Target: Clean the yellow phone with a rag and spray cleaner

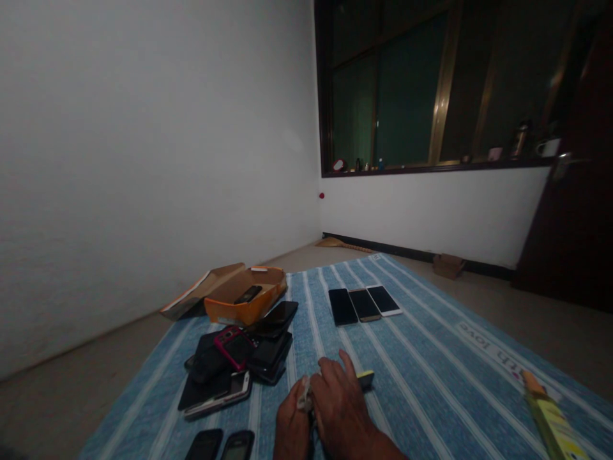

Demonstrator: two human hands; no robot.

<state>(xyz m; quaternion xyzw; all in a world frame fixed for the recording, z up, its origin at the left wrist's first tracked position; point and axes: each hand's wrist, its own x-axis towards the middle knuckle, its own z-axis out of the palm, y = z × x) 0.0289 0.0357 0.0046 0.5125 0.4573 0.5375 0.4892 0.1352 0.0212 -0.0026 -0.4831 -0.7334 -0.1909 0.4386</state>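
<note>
My left hand [292,421] and my right hand [342,406] are close together at the lower middle, both with curled fingers. Between their fingertips is a small crumpled whitish cloth [303,397]. A dark object with a yellow edge [366,379] sticks out beyond my right hand; its rest is hidden, and I cannot tell whether it is held. To the left lies a heap of phones, with a pink-framed phone [235,348] on top. Two dark keypad-style phones [238,445] lie nearer, cut by the bottom edge.
Three phones [366,305] lie side by side on the blue striped bedspread [431,383]. An orange box [230,312] with its lid folded back holds a dark phone [249,294]. At right is a yellow box [553,421]. A broom [345,244] lies by the wall.
</note>
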